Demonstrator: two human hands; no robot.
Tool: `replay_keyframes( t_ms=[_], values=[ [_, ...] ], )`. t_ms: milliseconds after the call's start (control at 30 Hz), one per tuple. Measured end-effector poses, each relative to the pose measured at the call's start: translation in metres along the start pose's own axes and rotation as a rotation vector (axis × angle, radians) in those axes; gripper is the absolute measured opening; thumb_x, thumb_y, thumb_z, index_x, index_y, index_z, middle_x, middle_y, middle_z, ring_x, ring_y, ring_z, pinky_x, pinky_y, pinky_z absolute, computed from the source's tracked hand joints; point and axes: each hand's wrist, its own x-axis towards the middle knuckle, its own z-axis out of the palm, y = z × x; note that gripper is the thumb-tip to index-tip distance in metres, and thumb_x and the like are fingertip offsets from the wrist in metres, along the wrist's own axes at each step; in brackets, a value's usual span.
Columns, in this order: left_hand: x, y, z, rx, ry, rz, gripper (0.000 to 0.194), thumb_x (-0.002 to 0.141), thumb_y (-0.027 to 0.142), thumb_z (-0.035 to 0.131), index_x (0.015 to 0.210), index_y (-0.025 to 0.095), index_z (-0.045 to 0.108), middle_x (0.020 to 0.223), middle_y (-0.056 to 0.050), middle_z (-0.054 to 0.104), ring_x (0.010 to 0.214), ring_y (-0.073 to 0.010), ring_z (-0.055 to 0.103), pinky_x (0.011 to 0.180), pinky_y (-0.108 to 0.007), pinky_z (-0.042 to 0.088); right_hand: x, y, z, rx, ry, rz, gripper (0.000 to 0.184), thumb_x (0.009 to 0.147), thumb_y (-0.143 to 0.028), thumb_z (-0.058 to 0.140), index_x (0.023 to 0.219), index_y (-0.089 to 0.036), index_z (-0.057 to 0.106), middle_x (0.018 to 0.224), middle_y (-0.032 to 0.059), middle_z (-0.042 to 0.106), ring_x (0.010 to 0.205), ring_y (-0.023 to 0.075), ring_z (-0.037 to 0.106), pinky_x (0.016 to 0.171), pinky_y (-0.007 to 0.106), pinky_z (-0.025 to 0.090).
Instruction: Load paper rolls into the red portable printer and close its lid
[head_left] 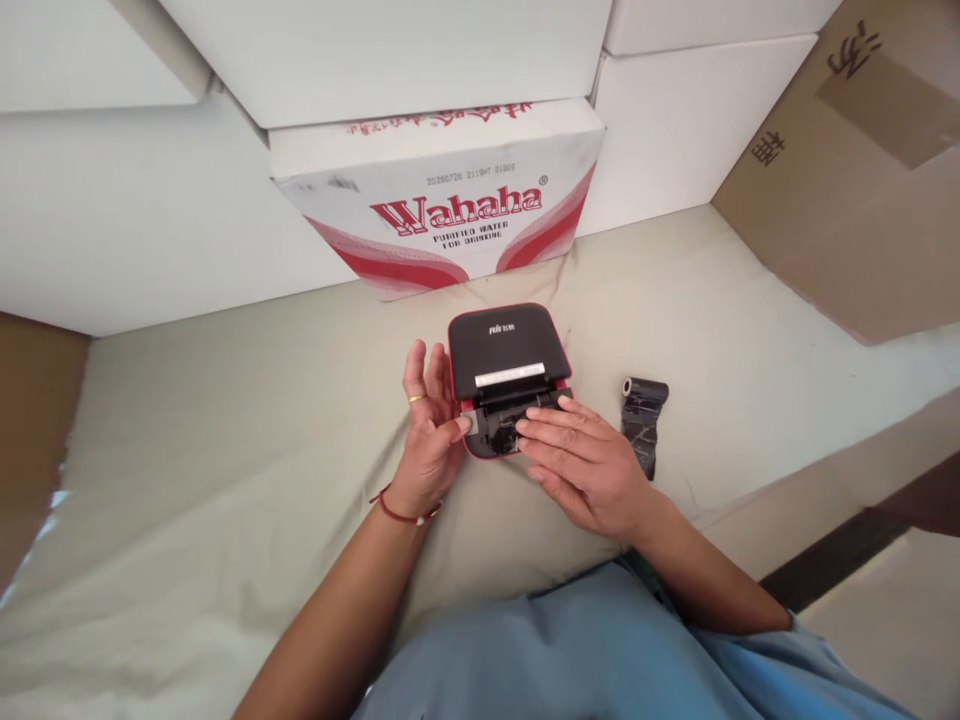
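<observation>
A small black printer with a red rim [510,340] stands at the middle of the cloth, its front compartment exposed. Black film [504,428] shows in that compartment. My left hand [435,425] grips the printer's left side, the thumb on a grey piece at the front corner and the other fingers beside the casing. Across the right part of the compartment lies my right hand [589,455], fingers stretched out together, fingertips on the film. What is under those fingers is hidden. To the right rests a roll of black ribbon [646,388], its loose crumpled end trailing towards my right wrist.
Behind the printer stands a white and red water carton [480,215]. White boxes [420,60] are stacked around it. A brown cardboard box [862,170] bounds the right side, and another brown surface [37,420] is at the left edge. Pale cloth [247,450] covers the surface.
</observation>
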Motion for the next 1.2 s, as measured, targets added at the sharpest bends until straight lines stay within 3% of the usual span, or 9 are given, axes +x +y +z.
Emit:
replay_keyframes(
  t_ms=[133, 233, 367, 467, 633, 800, 933, 1067, 1200],
  values=[
    [-0.001, -0.003, 0.002, -0.049, 0.004, -0.015, 0.103, 0.082, 0.049, 0.094, 0.164, 0.059, 0.034, 0.187, 0.005, 0.026, 0.178, -0.0304, 0.017, 0.145, -0.056, 0.022, 0.012, 0.003, -0.009, 0.05, 0.006, -0.009, 0.019, 0.108, -0.023, 0.065, 0.117, -0.02, 0.081, 0.121, 0.0096, 0.088, 0.119, 0.0233, 0.083, 0.113, 0.043, 0.064],
    [0.001, -0.007, 0.002, -0.08, -0.007, 0.0, 0.094, 0.081, 0.054, 0.095, 0.16, 0.053, 0.045, 0.183, 0.002, 0.035, 0.175, -0.0327, 0.025, 0.145, -0.056, 0.021, 0.036, 0.01, -0.019, 0.033, -0.029, 0.115, 0.025, 0.113, -0.028, 0.058, 0.115, -0.021, 0.082, 0.119, 0.0084, 0.088, 0.111, 0.0202, 0.084, 0.101, 0.034, 0.067],
    [0.004, -0.013, 0.0, -0.071, -0.021, 0.021, 0.086, 0.081, 0.055, 0.094, 0.156, 0.044, 0.053, 0.175, -0.003, 0.048, 0.169, -0.0328, 0.037, 0.143, -0.054, 0.027, 0.086, 0.02, -0.019, -0.282, -0.4, 0.37, 0.029, 0.112, -0.025, 0.055, 0.118, -0.022, 0.083, 0.126, 0.0091, 0.086, 0.112, 0.0268, 0.082, 0.089, 0.036, 0.065],
    [0.005, -0.014, -0.001, -0.07, -0.047, 0.027, 0.084, 0.082, 0.055, 0.092, 0.156, 0.04, 0.054, 0.174, -0.004, 0.049, 0.167, -0.0328, 0.04, 0.141, -0.053, 0.031, 0.121, 0.023, -0.007, -0.462, -0.703, 0.435, 0.032, 0.108, -0.015, 0.052, 0.114, -0.02, 0.082, 0.123, 0.0121, 0.085, 0.11, 0.0309, 0.081, 0.082, 0.037, 0.061],
    [0.007, -0.016, -0.002, -0.063, -0.072, 0.05, 0.085, 0.084, 0.054, 0.092, 0.157, 0.039, 0.052, 0.178, -0.005, 0.044, 0.171, -0.0331, 0.033, 0.144, -0.055, 0.024, 0.147, 0.022, 0.014, -0.591, -0.85, 0.492, 0.037, 0.104, -0.007, 0.046, 0.111, -0.013, 0.082, 0.119, 0.0209, 0.084, 0.111, 0.0346, 0.08, 0.081, 0.039, 0.058],
    [0.009, -0.019, -0.002, -0.055, -0.098, 0.078, 0.086, 0.086, 0.055, 0.089, 0.159, 0.038, 0.048, 0.18, -0.006, 0.041, 0.172, -0.0337, 0.031, 0.144, -0.057, 0.021, 0.145, 0.017, 0.012, -0.603, -0.832, 0.526, 0.036, 0.105, -0.011, 0.047, 0.121, -0.015, 0.079, 0.124, 0.0216, 0.081, 0.109, 0.0352, 0.08, 0.078, 0.038, 0.056],
    [0.009, -0.019, -0.001, -0.052, -0.098, 0.076, 0.087, 0.085, 0.053, 0.09, 0.16, 0.038, 0.048, 0.18, -0.006, 0.041, 0.172, -0.0334, 0.032, 0.144, -0.056, 0.023, 0.132, 0.003, -0.009, -0.565, -0.745, 0.531, 0.034, 0.105, -0.018, 0.054, 0.135, -0.015, 0.07, 0.132, 0.0201, 0.077, 0.1, 0.0345, 0.08, 0.075, 0.04, 0.056],
    [0.009, -0.019, -0.001, -0.069, -0.08, 0.065, 0.086, 0.085, 0.052, 0.091, 0.159, 0.037, 0.049, 0.178, -0.006, 0.044, 0.17, -0.0332, 0.035, 0.143, -0.056, 0.025, 0.103, -0.005, -0.059, -0.202, -0.586, 0.475, 0.029, 0.105, -0.03, 0.062, 0.131, -0.022, 0.072, 0.122, 0.0102, 0.081, 0.089, 0.0244, 0.077, 0.078, 0.035, 0.057],
    [0.009, -0.019, -0.001, -0.077, -0.082, 0.07, 0.085, 0.084, 0.054, 0.091, 0.157, 0.038, 0.051, 0.177, -0.005, 0.045, 0.17, -0.0335, 0.034, 0.144, -0.056, 0.024, 0.056, 0.006, -0.118, 0.141, -0.457, 0.651, 0.036, 0.106, -0.053, 0.063, 0.125, -0.027, 0.078, 0.102, 0.0054, 0.084, 0.073, 0.0201, 0.073, 0.06, 0.03, 0.053]
  ],
)
